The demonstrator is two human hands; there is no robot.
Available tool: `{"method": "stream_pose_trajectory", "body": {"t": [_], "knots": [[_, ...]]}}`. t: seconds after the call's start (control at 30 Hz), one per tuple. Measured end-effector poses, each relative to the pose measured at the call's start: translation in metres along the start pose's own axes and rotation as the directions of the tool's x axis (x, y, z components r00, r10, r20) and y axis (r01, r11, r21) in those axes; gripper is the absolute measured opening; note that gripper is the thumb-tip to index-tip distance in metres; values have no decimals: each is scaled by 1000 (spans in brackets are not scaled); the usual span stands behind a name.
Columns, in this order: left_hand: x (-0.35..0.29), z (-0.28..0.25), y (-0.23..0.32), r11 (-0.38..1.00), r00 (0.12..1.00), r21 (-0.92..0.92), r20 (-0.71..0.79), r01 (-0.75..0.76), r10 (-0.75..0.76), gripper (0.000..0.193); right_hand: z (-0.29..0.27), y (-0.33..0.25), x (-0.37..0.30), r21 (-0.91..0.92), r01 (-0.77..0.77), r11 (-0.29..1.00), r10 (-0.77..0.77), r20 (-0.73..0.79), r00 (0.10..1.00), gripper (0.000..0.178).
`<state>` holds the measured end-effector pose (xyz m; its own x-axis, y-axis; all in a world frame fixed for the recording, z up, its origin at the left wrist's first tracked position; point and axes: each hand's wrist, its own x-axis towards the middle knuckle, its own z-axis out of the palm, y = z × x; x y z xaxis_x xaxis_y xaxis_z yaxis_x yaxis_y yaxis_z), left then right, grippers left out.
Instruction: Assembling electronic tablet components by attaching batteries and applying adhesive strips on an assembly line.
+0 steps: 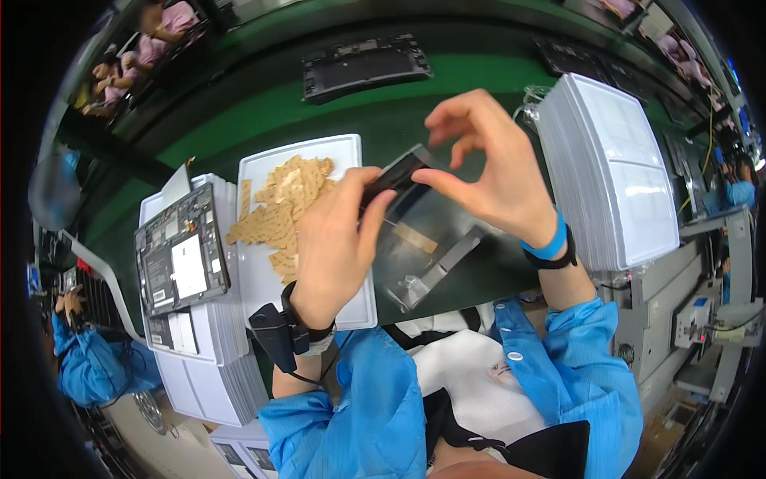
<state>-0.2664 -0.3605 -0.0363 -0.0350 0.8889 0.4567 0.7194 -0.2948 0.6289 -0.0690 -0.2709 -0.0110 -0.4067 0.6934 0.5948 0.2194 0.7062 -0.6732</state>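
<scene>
My left hand (339, 231) grips a dark, flat rectangular part (407, 190) with a glossy face, thumb and fingers on its near end. The part is tilted above the work surface. My right hand (499, 164) is at the part's far end, its thumb against the edge. The other right fingers are curved and spread apart, slightly blurred. Below the part lie a small tan strip (416, 239) and a long grey strip-like piece (439, 271) with a clear end. Left of my left hand, a white tray (345, 148) bears a heap of tan paper pieces (291, 191).
At the left, an opened tablet-like device (183, 251) with exposed circuitry rests on stacked white trays (207, 391). A tall stack of white trays (610, 176) stands at the right. Another dark device shell (367, 68) lies at the back. Other people sit nearby.
</scene>
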Motion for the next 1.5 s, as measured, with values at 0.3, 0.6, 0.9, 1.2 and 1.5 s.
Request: {"method": "stream_pose_trajectory", "body": {"t": [0.3,0.6,0.9,1.2,1.5], "knots": [[-10,-25,9,983,989,108,33,-147,144,23,3,-39,26,37,3,999,-14,293,956,40],[16,8,-4,991,960,75,267,-108,84,74,-8,-5,11,-145,-177,973,211,263,942,32],[44,103,-48,999,941,39,337,-37,21,85,-24,37,8,-257,-25,966,-23,-183,983,23],[25,-14,-54,967,967,39,-12,-253,254,45,-41,16,34,-13,-15,1000,10,-311,950,30],[-149,-288,-228,558,759,523,-529,644,-380,60,-8,-37,65,275,-71,959,70,11,997,29]]}}
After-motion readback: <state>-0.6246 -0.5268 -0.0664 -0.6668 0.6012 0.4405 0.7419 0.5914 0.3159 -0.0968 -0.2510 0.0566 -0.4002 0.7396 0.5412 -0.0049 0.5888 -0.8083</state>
